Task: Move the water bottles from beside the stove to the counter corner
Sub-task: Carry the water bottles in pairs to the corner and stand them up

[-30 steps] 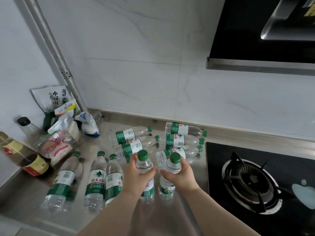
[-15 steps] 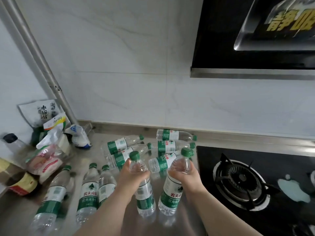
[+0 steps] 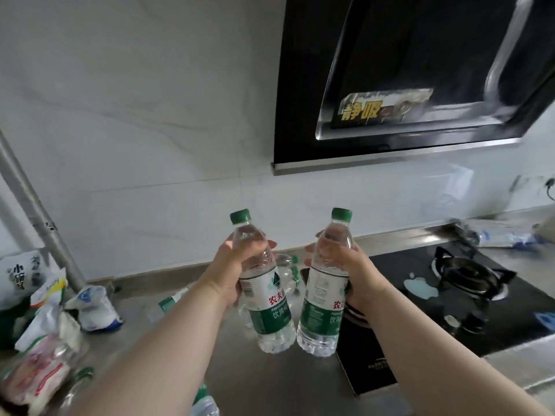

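Green-capped bottles [image 3: 264,295] aloft; lying bottles [image 3: 286,265] behind hands, seemingly blurred.

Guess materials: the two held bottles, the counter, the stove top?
Bottles: clear thin plastic, see-through with ribbed bases, green plastic caps, glossy printed labels. Counter: likely brushed stainless steel, grey with a dull sheen. Stove top: probably black glass, smooth and glossy; the burner grate looks like dark metal.
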